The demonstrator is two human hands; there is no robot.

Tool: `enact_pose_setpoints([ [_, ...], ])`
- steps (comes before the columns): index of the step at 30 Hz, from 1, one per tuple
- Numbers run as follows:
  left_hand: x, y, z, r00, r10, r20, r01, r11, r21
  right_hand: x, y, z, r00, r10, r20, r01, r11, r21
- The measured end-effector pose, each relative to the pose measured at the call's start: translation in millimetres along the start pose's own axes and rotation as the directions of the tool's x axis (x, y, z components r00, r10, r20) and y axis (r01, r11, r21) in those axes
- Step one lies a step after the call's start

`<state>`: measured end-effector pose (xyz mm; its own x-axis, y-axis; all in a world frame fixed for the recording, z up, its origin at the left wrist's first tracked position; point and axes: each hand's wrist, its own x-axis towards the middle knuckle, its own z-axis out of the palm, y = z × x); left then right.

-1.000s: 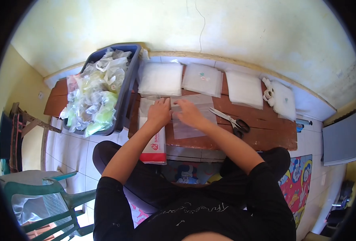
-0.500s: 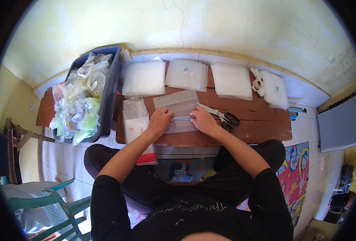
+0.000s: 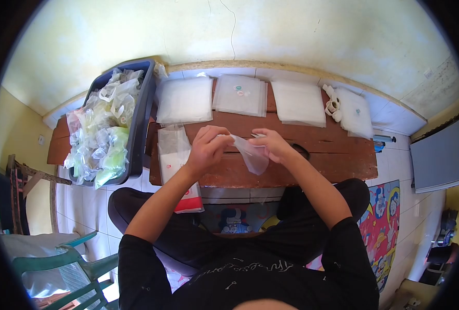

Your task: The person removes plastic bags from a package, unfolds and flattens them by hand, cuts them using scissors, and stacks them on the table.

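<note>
A clear plastic bag [image 3: 252, 159] hangs between my hands just above the wooden table [image 3: 322, 165], its lower part drooping to a rounded point. My left hand [image 3: 207, 151] pinches its upper left edge between thumb and fingers. On the other side, my right hand [image 3: 275, 146] has its fingertips closed on the bag's right edge. The scissors [image 3: 302, 151] lie mostly hidden behind my right hand, with a black handle loop showing. Beside my left forearm is a packet of clear bags with white and red printing [image 3: 172, 155].
Stacks of clear plastic sheets or bags [image 3: 185, 101] line the table's back, near the wall. White rolls [image 3: 333, 106] lie by the right stack. A dark bin [image 3: 145, 113] full of plastic bags stands left. A green chair [image 3: 48, 258] is at lower left.
The plastic that lay flat and folded on the table is now lifted and bunched between my hands. Both hands have risen; the right has moved right, over the scissors.
</note>
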<state>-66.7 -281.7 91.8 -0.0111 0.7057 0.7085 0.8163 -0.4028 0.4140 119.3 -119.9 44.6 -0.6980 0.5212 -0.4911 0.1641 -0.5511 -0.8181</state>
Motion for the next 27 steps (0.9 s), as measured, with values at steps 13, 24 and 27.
enact_pose_setpoints([
  [13, -27, -39, 26, 0.688, -0.597, 0.413, 0.526, 0.019, -0.85, -44, -72, 25, 0.622, -0.752, 0.22, 0.783, 0.602, -0.155],
  [24, -20, -49, 34, 0.654, -0.696, 0.296, 0.598, 0.236, -0.766, -38, -70, -4, 0.831, -0.519, 0.2, 0.51, 0.855, 0.097],
  [27, -20, -48, 37, 0.666, -0.638, 0.388, 0.629, 0.2, -0.751, -46, -72, 3, 0.843, -0.428, 0.327, 0.408, 0.904, 0.131],
])
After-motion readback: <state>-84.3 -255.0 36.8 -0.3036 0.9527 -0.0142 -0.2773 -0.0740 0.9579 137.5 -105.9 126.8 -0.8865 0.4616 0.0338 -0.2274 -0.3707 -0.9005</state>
